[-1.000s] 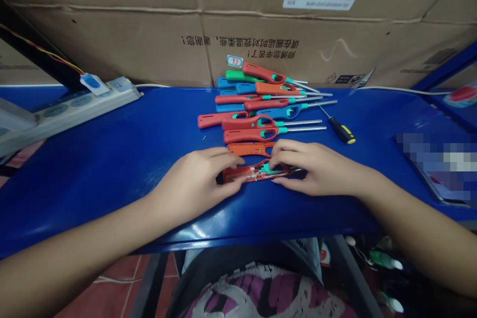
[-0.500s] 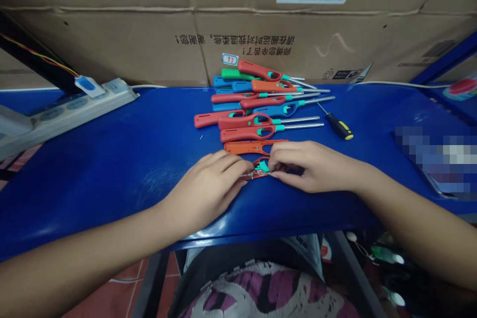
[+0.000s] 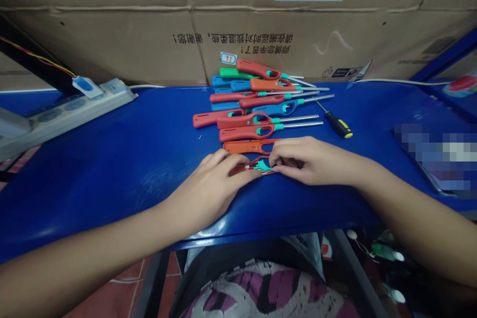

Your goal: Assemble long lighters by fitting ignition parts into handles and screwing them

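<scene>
Between my hands lies an opened lighter half (image 3: 257, 163), an orange-red shell with a turquoise trigger (image 3: 264, 164) and thin wires or metal parts inside. My left hand (image 3: 219, 179) is closed at its left part, thumb and fingers gripping the shell's edges. My right hand (image 3: 309, 161) pinches at its right end, close to the trigger; what lies under those fingertips is hidden. Just behind, an orange shell half (image 3: 246, 146) rests on the table, its right end covered by my right hand. Several assembled long-nosed lighters (image 3: 244, 132) in red, blue, orange and green are piled beyond it.
A black-and-yellow screwdriver (image 3: 338, 125) lies right of the pile. On the blue table (image 3: 130, 174), a power strip (image 3: 67, 112) runs along the left. A cardboard box (image 3: 149, 49) stands behind, with a small number label (image 3: 228, 58) near the pile. Bottles (image 3: 387, 252) lie below at right.
My left thumb has moved right along the shell, toward the trigger, and the left fingers have spread a little. My right hand keeps its pinch at nearly the same place.
</scene>
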`<state>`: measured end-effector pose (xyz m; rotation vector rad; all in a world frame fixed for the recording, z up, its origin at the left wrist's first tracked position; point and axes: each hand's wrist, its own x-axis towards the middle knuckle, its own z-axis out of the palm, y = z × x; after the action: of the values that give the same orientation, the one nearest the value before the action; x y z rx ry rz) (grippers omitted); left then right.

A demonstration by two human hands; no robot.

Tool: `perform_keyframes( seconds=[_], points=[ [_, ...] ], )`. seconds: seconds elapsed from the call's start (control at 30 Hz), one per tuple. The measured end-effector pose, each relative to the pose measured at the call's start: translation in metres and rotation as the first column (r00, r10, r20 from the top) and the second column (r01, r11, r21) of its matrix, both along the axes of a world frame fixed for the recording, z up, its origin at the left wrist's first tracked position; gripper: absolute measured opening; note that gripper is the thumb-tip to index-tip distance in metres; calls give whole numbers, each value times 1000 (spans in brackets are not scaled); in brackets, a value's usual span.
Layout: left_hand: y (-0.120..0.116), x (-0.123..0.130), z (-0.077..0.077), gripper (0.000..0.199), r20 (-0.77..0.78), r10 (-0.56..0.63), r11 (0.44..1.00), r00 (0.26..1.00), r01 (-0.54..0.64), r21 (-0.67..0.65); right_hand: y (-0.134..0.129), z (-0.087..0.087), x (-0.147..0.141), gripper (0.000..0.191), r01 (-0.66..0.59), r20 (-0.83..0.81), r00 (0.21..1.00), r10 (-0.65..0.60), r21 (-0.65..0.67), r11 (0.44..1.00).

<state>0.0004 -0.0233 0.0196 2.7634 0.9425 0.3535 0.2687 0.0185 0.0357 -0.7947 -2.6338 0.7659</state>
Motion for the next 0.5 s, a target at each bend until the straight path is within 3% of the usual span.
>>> perform_keyframes(
  seconds=[0.5],
  points=[
    [2,0,-4,36,54,0,1000,999,2,-28,1,1,2,17,-43,-9,999,44,21,999]
  ],
)
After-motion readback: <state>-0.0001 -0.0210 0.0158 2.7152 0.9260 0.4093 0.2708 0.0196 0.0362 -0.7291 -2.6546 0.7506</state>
